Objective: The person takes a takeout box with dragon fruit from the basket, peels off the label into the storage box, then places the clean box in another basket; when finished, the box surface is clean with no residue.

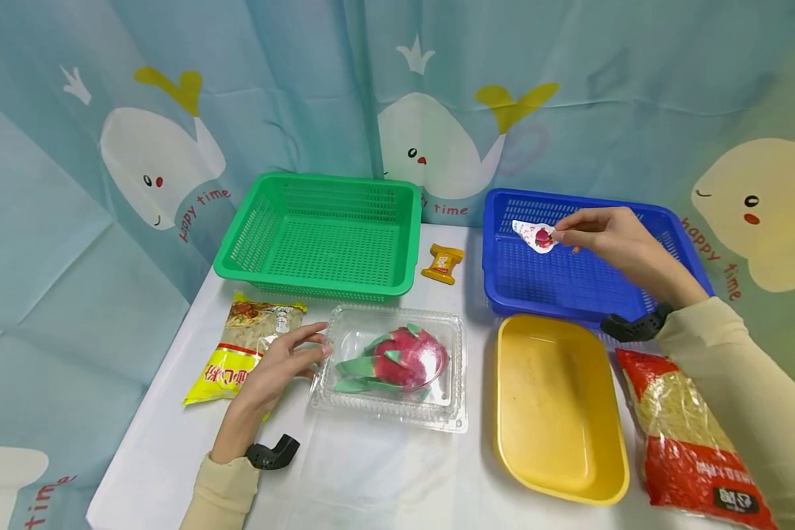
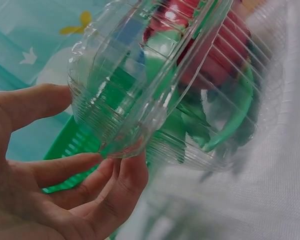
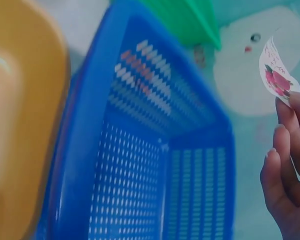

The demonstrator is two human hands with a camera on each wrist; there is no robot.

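Observation:
A clear plastic clamshell box (image 1: pixel 389 368) with a red and green dragon fruit (image 1: pixel 411 359) inside lies on the table, its lid down. My left hand (image 1: pixel 285 368) holds the box by its left edge; in the left wrist view the thumb and fingers (image 2: pixel 127 187) are around a corner of the clear plastic. Between thumb and forefinger my right hand (image 1: pixel 609 234) pinches a white drop-shaped sticker (image 1: pixel 535 235) printed with a dragon fruit. That hand is over the blue basket (image 1: pixel 497 276). In the right wrist view the sticker (image 3: pixel 275 75) has a curled tip.
At the back left stands a green basket (image 1: pixel 331 258), with a small orange-yellow wrapped snack (image 1: pixel 442 263) beside it. A yellow tub (image 1: pixel 556 412) is in front of the blue basket. One pasta bag (image 1: pixel 238 353) lies left, another red bag (image 1: pixel 695 442) right, partly under my right sleeve.

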